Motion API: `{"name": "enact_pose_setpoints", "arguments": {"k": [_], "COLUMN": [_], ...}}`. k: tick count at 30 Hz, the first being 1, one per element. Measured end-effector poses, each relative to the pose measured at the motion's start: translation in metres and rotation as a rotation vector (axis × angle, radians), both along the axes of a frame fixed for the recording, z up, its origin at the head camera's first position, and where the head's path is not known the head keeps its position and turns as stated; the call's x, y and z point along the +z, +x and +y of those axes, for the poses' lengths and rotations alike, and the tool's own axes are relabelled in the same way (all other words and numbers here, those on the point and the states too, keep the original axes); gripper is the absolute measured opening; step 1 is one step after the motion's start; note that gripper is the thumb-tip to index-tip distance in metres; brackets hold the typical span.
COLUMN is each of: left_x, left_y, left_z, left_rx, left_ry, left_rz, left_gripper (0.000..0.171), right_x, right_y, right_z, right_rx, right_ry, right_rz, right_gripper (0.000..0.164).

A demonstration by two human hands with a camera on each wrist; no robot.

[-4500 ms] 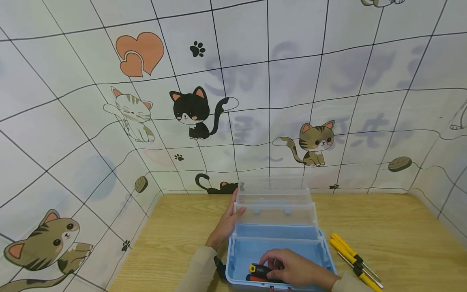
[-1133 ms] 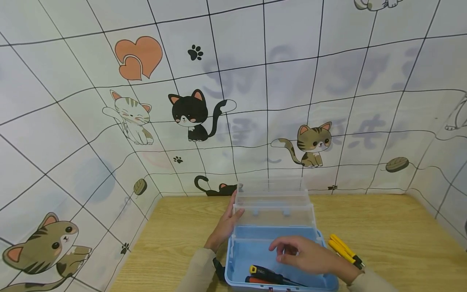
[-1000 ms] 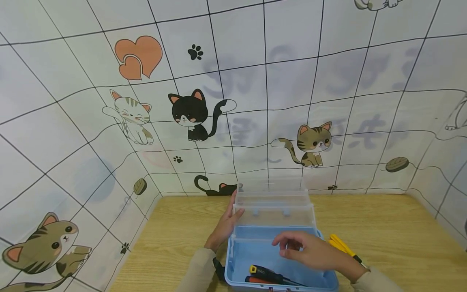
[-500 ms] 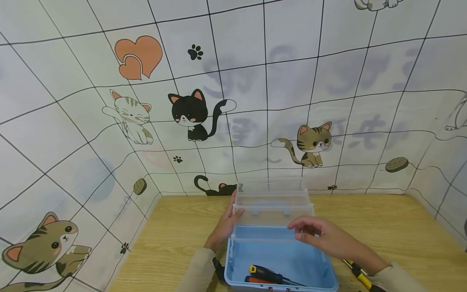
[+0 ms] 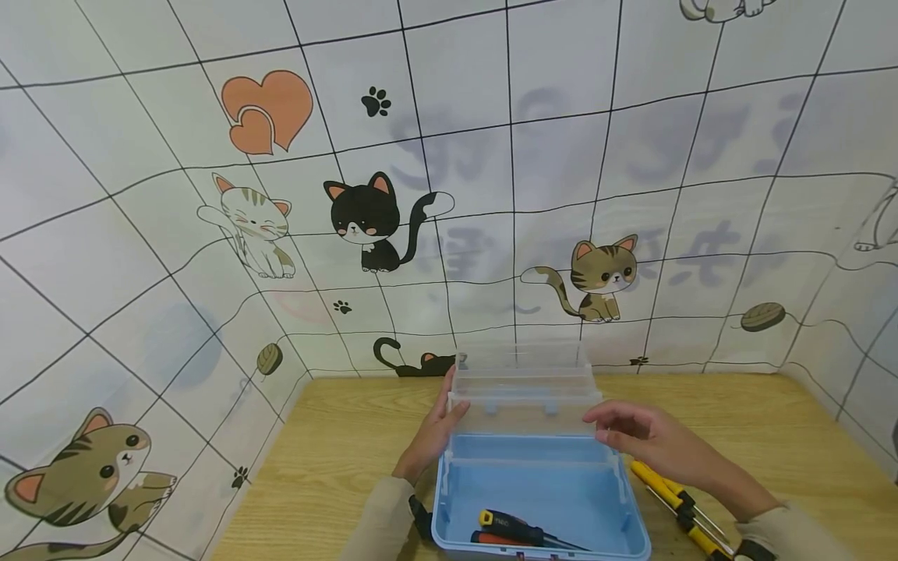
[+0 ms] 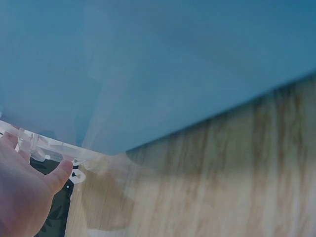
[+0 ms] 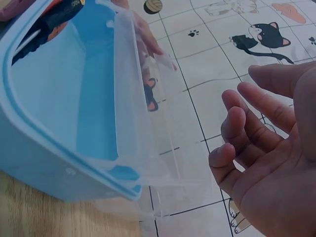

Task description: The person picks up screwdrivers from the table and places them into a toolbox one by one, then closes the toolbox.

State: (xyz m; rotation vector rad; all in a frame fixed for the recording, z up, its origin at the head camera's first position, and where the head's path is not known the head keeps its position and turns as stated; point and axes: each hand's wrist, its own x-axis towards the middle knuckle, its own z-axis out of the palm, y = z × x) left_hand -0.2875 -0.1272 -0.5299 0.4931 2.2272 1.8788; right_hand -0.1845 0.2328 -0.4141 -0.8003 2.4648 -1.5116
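Note:
A light blue plastic toolbox (image 5: 440, 499) stands on the table with its clear lid (image 5: 529, 417) raised at the back. My left hand (image 5: 429, 440) holds the lid's left edge, thumb in front and fingers behind. In the box, along the front wall, lie a black screwdriver with a yellow end (image 5: 515, 526) and a red-and-black handle (image 5: 494, 538) partly under it. My right hand (image 5: 648, 440) hovers beside the lid's right edge, fingers loosely bent with nothing in them; the right wrist view shows its bare palm and fingers (image 7: 266, 106).
Right of the box, partly behind my right forearm, lie several yellow-and-black screwdrivers (image 5: 684, 506) on the wooden table (image 5: 337, 452). A white cloth wall with cat drawings (image 5: 519, 234) rises behind the table.
My right hand has let go of the black screwdriver inside the box, lifted out and moved right and back to the lid's right edge. The left hand has stayed on the lid.

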Motion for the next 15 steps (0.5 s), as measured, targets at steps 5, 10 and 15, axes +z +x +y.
{"name": "enact_pose_setpoints", "arguments": {"k": [5,10,15], "left_x": [-0.001,-0.001,0.000], "left_y": [0.000,0.000,0.000], "left_z": [0.000,0.000,-0.001], "left_rx": [0.000,0.005,0.009], "left_ry": [-0.007,-0.015,-0.018], "left_rz": [0.000,-0.006,-0.008], "left_gripper": [0.068,0.071,0.066], "right_x": [-0.005,-0.011,-0.020], "right_y": [-0.002,-0.006,-0.011], "right_z": [0.010,0.020,0.032], "right_rx": [0.002,-0.037,-0.106], "right_ry": [-0.030,-0.021,0.006], "right_rz": [0.005,0.026,-0.011], "right_gripper": [0.030,0.030,0.032]}}
